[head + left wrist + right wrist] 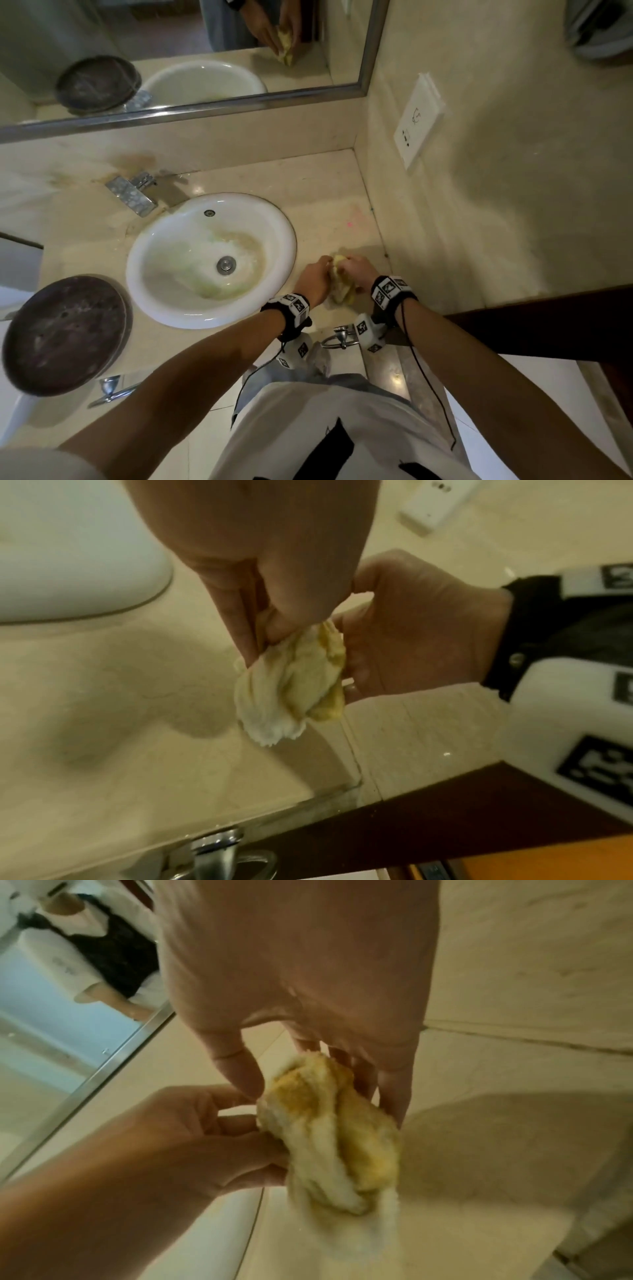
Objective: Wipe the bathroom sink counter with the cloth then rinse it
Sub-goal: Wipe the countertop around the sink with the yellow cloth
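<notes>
A bunched, damp yellow-and-white cloth (pixel 340 286) hangs just above the beige counter (pixel 329 192), to the right of the white sink basin (pixel 210 257). My left hand (pixel 320 274) pinches its left side and my right hand (pixel 354 269) holds its right side. The left wrist view has my left fingers (pixel 253 631) pinching the cloth's (pixel 291 688) top, with the right hand (pixel 414 634) behind it. From the right wrist, my right fingers (pixel 390 1091) curl round the cloth (pixel 335 1139) while the left hand (pixel 219 1139) grips it from the left.
A chrome faucet (pixel 132 195) stands behind the basin. On the counter's left end sits a dark round plate (pixel 65 334). The mirror (pixel 171 51) runs along the back, and the tiled side wall with a white socket (pixel 418 120) is close on the right. A towel ring (pixel 337 337) hangs below the front edge.
</notes>
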